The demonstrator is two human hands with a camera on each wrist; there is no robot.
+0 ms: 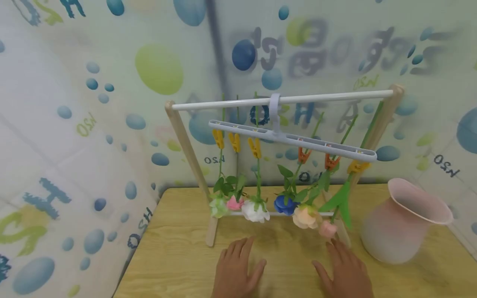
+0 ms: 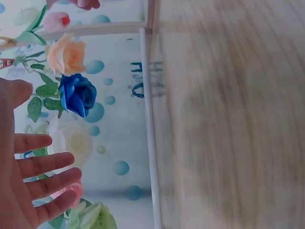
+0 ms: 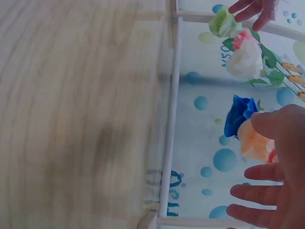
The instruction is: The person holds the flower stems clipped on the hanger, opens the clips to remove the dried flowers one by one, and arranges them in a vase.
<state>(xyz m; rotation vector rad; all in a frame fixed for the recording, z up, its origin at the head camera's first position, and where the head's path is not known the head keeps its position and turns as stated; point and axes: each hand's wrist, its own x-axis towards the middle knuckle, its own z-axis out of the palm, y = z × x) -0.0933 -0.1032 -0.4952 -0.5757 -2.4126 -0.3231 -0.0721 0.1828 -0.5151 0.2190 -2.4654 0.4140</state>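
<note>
Both my hands are held out over the pale wood-grain table (image 1: 175,236), holding nothing, fingers straight and slightly parted, thumbs out to the side. My left hand (image 1: 235,271) is nearest the full white fabric rose (image 1: 255,211), which lies on its far side and a little right. My right hand (image 1: 346,271) is nearer the small pale-pink tulip (image 1: 328,229), just beyond its fingertips and slightly left; I can't be sure whether they touch.

Right of that hand stands one pink-and-white vase with a flared mouth (image 1: 396,231).

Six flowers hang head down, stems running upward, the right three slanting to the right. Between tulip and white rose are one peach rose (image 1: 305,216) and one blue rose (image 1: 285,205); farther left, one pink rose (image 1: 234,203) and one pale-green rose (image 1: 218,207).

Six clips grip them, four yellow (image 1: 255,147) and two orange (image 1: 304,155), under one grey plastic hanger (image 1: 316,143) on one wooden rack with white rods (image 1: 184,142).
</note>
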